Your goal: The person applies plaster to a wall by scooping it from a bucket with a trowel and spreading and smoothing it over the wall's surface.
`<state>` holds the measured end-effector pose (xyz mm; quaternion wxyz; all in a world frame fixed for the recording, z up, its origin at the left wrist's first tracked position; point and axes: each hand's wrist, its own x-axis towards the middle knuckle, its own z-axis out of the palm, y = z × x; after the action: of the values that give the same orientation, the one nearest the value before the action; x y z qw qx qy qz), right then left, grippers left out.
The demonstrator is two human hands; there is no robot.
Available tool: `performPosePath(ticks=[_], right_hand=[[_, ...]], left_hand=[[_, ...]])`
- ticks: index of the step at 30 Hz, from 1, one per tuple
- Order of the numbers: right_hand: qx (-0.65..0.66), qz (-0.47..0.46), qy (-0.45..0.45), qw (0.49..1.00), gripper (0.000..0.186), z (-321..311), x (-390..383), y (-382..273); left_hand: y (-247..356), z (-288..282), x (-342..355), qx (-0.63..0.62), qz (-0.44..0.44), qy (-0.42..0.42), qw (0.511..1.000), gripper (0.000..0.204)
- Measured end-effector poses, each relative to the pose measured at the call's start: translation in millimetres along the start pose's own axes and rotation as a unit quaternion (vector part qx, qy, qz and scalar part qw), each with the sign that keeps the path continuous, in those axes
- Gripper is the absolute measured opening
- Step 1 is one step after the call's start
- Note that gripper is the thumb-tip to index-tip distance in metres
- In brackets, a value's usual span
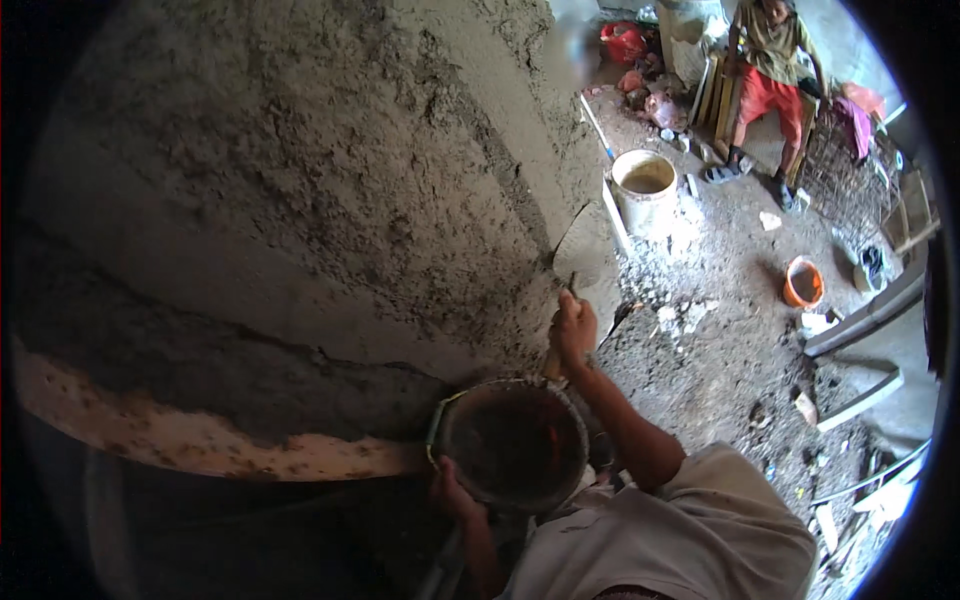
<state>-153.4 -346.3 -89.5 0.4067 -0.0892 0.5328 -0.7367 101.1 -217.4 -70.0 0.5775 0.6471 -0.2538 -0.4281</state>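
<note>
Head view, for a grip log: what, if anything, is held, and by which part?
Right hand: trowel, by its handle. Left hand: bucket, by its rim.

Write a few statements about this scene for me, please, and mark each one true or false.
1. The right hand holds a trowel with a broad, pale-grey blade. True.
2. The left hand holds a long-handled paintbrush. False: it holds a round, dark bucket with a pale rim.
3. An off-white, cylindrical bucket stands upright on the debris-strewn grey floor. True.
4. A small, round orange bucket stands left of the off-white one in the picture. False: it is to its right.
5. The person in the background wears red shorts. True.
</note>
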Motion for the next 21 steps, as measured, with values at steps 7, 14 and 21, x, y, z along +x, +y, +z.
performPosePath(ticks=[7,14,21], right_hand=[[-0.083,-0.044,-0.048,0.994,0.036,9.9,-12.3,-54.8],[-0.052,-0.061,-0.125,0.989,0.035,3.2,-47.2,-109.6],[-0.226,-0.187,-0.291,0.911,0.030,-128.7,-116.4,-192.8]], left_hand=[[-4.7,1.4,-15.0,0.012,-0.006,0.008,1.000,0.046],[-42.7,2.2,-26.2,-0.016,-0.012,-0.043,0.999,0.042],[-90.1,-11.8,-21.2,0.265,0.436,-0.125,0.851,0.045]])
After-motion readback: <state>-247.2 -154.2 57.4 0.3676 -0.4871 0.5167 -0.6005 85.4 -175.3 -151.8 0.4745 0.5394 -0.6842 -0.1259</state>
